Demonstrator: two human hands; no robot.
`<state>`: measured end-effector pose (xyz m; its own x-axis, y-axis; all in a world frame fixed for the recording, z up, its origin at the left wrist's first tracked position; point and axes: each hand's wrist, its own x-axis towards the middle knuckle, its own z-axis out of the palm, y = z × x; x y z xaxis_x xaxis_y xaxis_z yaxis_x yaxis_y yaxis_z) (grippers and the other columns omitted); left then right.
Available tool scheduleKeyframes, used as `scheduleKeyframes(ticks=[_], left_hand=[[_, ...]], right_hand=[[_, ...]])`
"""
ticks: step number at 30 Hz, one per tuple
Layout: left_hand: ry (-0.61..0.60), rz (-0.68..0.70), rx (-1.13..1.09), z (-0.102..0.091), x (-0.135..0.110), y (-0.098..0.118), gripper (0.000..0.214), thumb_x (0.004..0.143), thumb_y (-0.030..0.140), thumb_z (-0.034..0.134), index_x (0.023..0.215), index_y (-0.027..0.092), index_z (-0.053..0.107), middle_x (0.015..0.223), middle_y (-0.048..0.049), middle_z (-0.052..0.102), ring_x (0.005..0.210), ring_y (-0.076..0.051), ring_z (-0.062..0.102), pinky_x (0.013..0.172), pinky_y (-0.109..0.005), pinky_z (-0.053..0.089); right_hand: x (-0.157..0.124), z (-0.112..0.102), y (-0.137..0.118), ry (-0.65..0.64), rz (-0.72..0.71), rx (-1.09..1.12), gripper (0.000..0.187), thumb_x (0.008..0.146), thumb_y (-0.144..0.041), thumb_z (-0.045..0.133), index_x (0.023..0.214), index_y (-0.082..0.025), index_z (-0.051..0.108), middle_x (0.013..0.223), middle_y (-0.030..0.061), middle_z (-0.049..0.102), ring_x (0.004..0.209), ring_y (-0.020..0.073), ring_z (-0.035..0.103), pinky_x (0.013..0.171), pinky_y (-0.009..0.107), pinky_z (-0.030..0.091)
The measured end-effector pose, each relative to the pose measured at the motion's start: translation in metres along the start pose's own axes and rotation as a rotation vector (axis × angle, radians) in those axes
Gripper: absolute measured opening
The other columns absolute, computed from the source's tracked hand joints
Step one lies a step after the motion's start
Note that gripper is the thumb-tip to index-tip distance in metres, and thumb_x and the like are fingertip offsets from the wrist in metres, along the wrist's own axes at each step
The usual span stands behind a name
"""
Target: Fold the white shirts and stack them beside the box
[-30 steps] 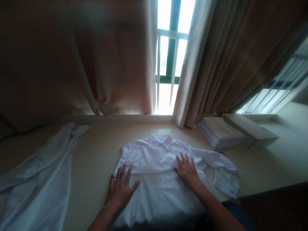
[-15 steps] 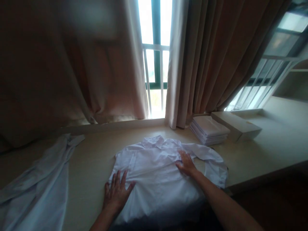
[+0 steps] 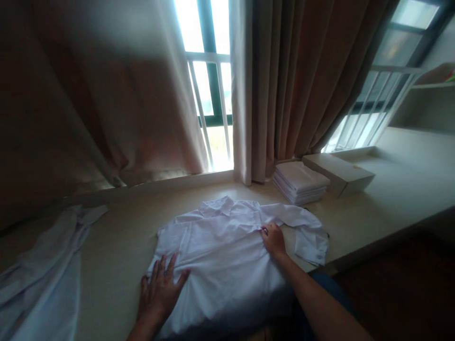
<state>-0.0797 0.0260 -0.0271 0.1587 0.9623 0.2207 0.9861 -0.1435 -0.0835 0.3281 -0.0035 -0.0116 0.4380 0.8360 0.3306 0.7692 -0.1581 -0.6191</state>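
Note:
A white collared shirt lies spread before me, its collar pointing away toward the window. Its sleeve on the right stretches out and bends back toward the front edge; no sleeve shows on the left side. My left hand rests flat on the shirt's left edge with fingers spread. At the right side, below the shoulder, my right hand has its fingers drawn together, pinching the shirt fabric.
A second white garment lies loosely at the left. Behind the shirt's right sleeve stands a stack of folded white shirts, beside a pale box. Brown curtains hang along the back. The pale counter drops off at its front edge.
My right hand has gone from spread fingers on the shirt to a pinch on its right side. My left hand stays flat. The view has turned slightly right.

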Motion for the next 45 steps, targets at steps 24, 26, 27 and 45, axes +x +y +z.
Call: scheduleKeyframes(ticks=[24, 26, 27, 45], left_hand=[[-0.044, -0.010, -0.013, -0.007, 0.000, 0.003, 0.075, 0.087, 0.066, 0.024, 0.148, 0.022, 0.028, 0.156, -0.0111, 0.022, 0.144, -0.029, 0.013, 0.111, -0.056, 0.015], [-0.057, -0.021, -0.016, -0.007, 0.000, 0.004, 0.075, 0.087, 0.066, 0.027, 0.148, 0.023, 0.026, 0.157, -0.0101, 0.021, 0.145, -0.029, 0.012, 0.112, -0.055, 0.014], [-0.063, -0.026, -0.015, -0.007, 0.000, 0.004, 0.075, 0.087, 0.065, 0.028, 0.148, 0.024, 0.025, 0.157, -0.0096, 0.021, 0.145, -0.029, 0.011, 0.112, -0.055, 0.014], [-0.053, -0.003, 0.000, -0.005, 0.001, 0.001, 0.073, 0.088, 0.064, 0.023, 0.149, 0.024, 0.023, 0.157, -0.0091, 0.019, 0.145, -0.028, 0.011, 0.111, -0.056, 0.017]], right_hand=[[0.011, -0.013, -0.011, -0.006, 0.423, 0.897, 0.033, 0.066, -0.043, 0.064, 0.084, -0.015, 0.066, 0.075, 0.0049, 0.067, 0.058, 0.0154, 0.062, 0.048, 0.024, 0.047], [0.012, -0.015, -0.013, 0.007, 0.440, 0.910, 0.032, 0.065, -0.041, 0.064, 0.083, -0.015, 0.066, 0.072, 0.0038, 0.066, 0.057, 0.0144, 0.061, 0.048, 0.024, 0.046], [0.013, -0.016, -0.013, 0.017, 0.442, 0.907, 0.031, 0.064, -0.040, 0.065, 0.081, -0.015, 0.066, 0.070, 0.0030, 0.066, 0.055, 0.0136, 0.059, 0.047, 0.023, 0.045], [0.018, -0.014, -0.007, -0.073, 0.392, 0.973, 0.029, 0.064, -0.041, 0.066, 0.078, -0.018, 0.058, 0.061, -0.0023, 0.059, 0.047, 0.0130, 0.058, 0.041, 0.022, 0.045]])
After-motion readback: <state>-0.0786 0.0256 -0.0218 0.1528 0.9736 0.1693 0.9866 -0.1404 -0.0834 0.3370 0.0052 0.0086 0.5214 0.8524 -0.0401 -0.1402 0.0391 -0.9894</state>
